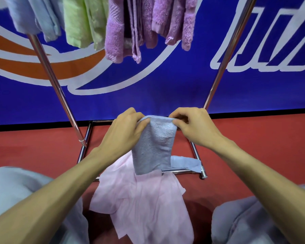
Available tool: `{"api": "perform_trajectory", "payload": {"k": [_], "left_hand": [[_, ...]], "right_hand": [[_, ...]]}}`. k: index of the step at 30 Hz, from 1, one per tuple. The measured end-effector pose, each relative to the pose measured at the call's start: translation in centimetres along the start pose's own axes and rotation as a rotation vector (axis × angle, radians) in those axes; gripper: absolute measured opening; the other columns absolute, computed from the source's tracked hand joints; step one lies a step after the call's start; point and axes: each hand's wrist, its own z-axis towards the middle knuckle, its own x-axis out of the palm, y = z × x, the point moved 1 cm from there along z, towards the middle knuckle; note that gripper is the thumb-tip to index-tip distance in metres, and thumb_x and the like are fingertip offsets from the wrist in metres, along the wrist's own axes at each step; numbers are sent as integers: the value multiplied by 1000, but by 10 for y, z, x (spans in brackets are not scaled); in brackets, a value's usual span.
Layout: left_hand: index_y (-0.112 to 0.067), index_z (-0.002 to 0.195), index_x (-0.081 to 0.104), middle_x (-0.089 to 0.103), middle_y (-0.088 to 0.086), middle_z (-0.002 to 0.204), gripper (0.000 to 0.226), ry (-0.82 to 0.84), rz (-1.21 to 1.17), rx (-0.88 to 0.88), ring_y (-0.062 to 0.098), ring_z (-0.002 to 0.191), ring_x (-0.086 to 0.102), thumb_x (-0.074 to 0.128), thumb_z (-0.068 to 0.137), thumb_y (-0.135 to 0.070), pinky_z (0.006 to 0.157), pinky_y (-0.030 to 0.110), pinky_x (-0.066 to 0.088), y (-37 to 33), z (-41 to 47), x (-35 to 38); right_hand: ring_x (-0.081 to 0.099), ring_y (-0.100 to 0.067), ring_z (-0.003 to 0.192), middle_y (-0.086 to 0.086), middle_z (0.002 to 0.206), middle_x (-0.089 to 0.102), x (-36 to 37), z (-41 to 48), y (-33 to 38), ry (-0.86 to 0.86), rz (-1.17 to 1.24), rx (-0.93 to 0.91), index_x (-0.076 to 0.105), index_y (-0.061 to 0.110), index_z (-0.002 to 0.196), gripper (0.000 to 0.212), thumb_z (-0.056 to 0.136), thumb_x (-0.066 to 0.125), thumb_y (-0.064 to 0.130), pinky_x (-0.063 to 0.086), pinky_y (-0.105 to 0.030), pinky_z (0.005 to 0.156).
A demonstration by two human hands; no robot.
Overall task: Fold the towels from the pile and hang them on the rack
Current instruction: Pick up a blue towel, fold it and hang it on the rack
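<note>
A small light blue towel (154,145) hangs folded between my two hands in the middle of the view. My left hand (125,128) pinches its top left corner and my right hand (192,125) pinches its top right corner. Below it a pale pink cloth (144,199) lies spread on the red floor, with another light blue piece (185,163) draped over the rack's base bar. The chrome rack (56,85) rises on both sides. On its top bar hang blue towels (37,16), green towels (84,20) and purple towels (148,23).
The rack's right leg (224,59) slants up to the right, and its base frame (197,155) lies on the red floor. A blue banner (165,81) with white and orange lettering covers the back. Grey fabric of my knees (253,219) fills both lower corners.
</note>
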Motion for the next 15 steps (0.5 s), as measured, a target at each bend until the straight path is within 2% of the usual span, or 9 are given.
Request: {"api": "perform_trajectory", "payload": {"k": [3,5,7,10,12,15], "left_hand": [[-10,80,63,55,2,75,33,-18,-36,-46,19,72,53,48,95,-35,65,29,36,-1,3,2],[-14,92,66,62,-1,75,20,-27,-108,-67,16,72,56,52,94,-29,64,24,38,-3,3,1],[-25,104,60,57,-3,67,14,-32,-212,-45,10,60,50,54,92,-22,57,17,36,-6,0,-3],[-28,97,55,52,-1,63,14,-8,-218,62,12,57,42,52,91,-16,55,18,34,-10,-2,-6],[-24,91,59,59,-3,70,15,-3,-162,123,8,61,46,49,88,-13,61,18,37,-11,-3,-6],[-25,91,66,65,-3,78,23,20,-140,125,12,70,56,45,84,-18,71,28,45,-10,-2,-4]], "right_hand": [[68,-11,72,3,78,72,1,2,-1,9,65,62,72,18,89,13,86,63,10,48,-14,73],[69,-12,72,2,78,73,1,2,-3,7,116,101,72,19,87,13,86,64,10,52,-18,75],[70,-11,70,1,76,73,1,2,-4,8,170,136,72,18,85,12,84,64,8,54,-21,75],[70,-10,66,-3,72,73,0,3,-5,-3,245,181,73,16,82,14,82,64,6,55,-24,76],[69,-11,64,-6,70,73,-1,3,-5,-11,278,204,72,16,79,15,82,63,5,55,-25,75],[70,-13,65,-7,70,73,-1,2,-5,-10,293,224,72,17,77,17,81,63,4,57,-28,76]]}}
